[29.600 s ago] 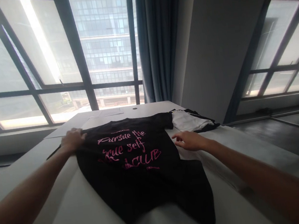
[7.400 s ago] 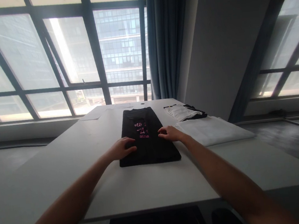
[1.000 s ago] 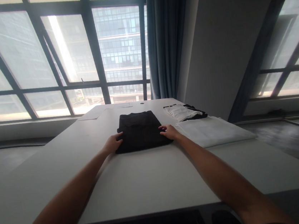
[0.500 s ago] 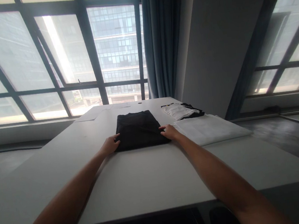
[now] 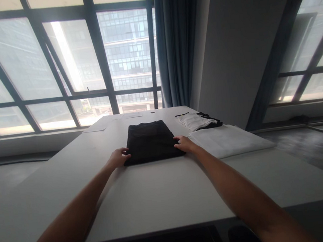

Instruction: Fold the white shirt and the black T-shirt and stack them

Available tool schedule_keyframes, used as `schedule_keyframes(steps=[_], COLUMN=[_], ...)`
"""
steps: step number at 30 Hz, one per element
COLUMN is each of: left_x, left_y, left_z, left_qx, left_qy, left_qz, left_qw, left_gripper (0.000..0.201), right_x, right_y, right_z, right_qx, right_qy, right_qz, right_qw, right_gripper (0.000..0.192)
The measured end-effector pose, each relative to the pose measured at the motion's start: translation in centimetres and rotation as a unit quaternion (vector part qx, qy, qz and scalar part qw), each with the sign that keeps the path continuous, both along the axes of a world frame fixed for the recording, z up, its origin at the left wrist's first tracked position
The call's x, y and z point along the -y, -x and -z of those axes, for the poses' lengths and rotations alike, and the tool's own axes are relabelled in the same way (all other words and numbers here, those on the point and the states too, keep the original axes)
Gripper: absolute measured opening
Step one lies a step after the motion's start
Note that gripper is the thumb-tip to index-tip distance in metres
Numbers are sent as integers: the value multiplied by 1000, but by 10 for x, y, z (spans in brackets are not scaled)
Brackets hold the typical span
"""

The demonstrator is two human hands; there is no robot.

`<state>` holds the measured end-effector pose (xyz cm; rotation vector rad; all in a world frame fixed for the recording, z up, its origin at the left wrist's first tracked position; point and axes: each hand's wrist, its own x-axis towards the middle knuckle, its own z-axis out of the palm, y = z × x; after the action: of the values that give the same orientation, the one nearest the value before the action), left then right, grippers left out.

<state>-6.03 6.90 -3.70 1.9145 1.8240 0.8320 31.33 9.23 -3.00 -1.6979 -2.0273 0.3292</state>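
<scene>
Folded black shirt [image 5: 150, 141] mid-frame on white surface [image 5: 147, 200], left hand [image 5: 118, 157] and right hand [image 5: 184, 143] flat against its sides, both grips released.

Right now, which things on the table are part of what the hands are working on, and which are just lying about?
In hand:
folded black shirt
left hand, at its left edge
right hand, at its right edge

Lying about:
white folded cloth
black-and-white garment
papers at the far end
white table

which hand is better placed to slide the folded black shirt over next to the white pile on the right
Left, probably. The left hand rests against the folded black shirt on the edge away from the white pile, so it could push it that way. The right hand sits between the two.
</scene>
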Motion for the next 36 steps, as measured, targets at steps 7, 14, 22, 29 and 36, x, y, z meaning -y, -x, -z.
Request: schedule_keyframes(steps=[7, 14, 22, 29, 36], left_x=[15, 18, 18, 35, 23], left_y=[10, 9, 4, 13, 24], left_z=[-6, -3, 0, -29, -23], left_qx=[4, 15, 0, 14, 43], left_qy=[76, 63, 61, 196, 187], left_qz=[74, 100, 96, 154, 105], left_qw=[994, 993, 994, 968, 976], left_gripper=[62, 64, 37, 39, 64], right_x=[10, 17, 14, 19, 8], right_y=[-23, -42, -39, -45, -35], right_z=[-17, -24, -16, -26, -12], right_qx=[-54, -110, -144, -194, -145], right_qy=[178, 271, 285, 374, 266], right_qz=[-56, -118, -102, -168, -88], right_qw=[981, 949, 942, 891, 949], right_gripper=[55, 53, 43, 51, 49])
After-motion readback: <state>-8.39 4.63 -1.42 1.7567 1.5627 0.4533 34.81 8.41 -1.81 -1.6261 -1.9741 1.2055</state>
